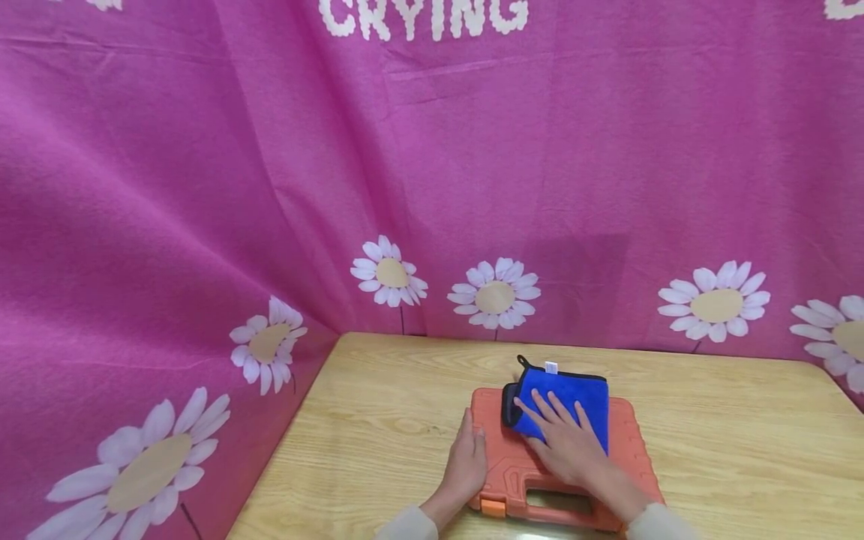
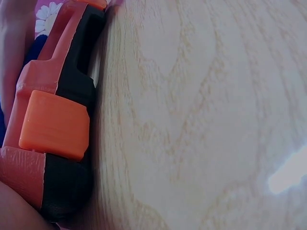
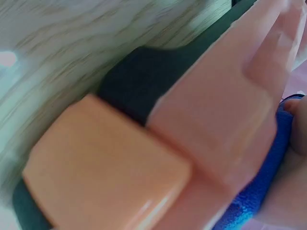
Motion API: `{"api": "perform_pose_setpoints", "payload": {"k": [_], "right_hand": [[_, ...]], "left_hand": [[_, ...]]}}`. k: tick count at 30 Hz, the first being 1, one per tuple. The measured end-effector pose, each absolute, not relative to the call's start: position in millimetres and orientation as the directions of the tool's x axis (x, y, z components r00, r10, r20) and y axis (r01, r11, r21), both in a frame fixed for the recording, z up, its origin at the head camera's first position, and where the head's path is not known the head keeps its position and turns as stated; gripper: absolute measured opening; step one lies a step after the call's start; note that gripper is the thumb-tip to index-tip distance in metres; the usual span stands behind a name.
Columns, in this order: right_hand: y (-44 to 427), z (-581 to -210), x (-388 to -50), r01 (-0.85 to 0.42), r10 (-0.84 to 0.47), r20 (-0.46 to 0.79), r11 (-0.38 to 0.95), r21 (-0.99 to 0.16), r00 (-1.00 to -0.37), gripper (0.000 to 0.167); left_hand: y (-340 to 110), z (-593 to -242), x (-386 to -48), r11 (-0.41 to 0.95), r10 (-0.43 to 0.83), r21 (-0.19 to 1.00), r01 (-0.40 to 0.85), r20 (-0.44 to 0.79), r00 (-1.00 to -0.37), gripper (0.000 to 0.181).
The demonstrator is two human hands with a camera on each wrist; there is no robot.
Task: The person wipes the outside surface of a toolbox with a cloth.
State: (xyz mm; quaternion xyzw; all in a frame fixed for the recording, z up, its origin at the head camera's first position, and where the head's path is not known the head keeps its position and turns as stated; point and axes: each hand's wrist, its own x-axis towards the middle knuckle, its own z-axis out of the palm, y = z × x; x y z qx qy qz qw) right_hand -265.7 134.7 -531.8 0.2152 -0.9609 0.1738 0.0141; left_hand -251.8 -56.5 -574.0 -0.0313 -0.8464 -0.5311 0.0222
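An orange-red plastic carry case [image 1: 499, 457] with a black lower half lies flat on the wooden table, its handle toward me. On its lid lies a folded blue cloth [image 1: 574, 386] with black edging, a hanging loop and a white tag. My right hand [image 1: 567, 444] presses flat on the cloth, fingers spread. Against the case's left side rests my left hand [image 1: 464, 466], its fingers extended along the edge. An orange latch [image 2: 55, 125] shows close up in the left wrist view, and a latch [image 3: 105, 163] also fills much of the right wrist view.
The wooden table [image 1: 378, 405] extends to both sides of the case and behind it. A magenta curtain [image 1: 439, 172] with printed daisies and white lettering hangs along the table's back and left edges.
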Motion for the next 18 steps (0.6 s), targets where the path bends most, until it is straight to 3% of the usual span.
{"api": "perform_pose_setpoints", "payload": {"k": [18], "right_hand": [[184.1, -536.1, -260.5, -0.394, -0.356, 0.175, 0.869, -0.298, -0.918, 0.057]], "left_hand": [[-57.8, -572.7, -250.7, 0.401, 0.045, 0.913, 0.068, 0.054, -0.998, 0.054]]}}
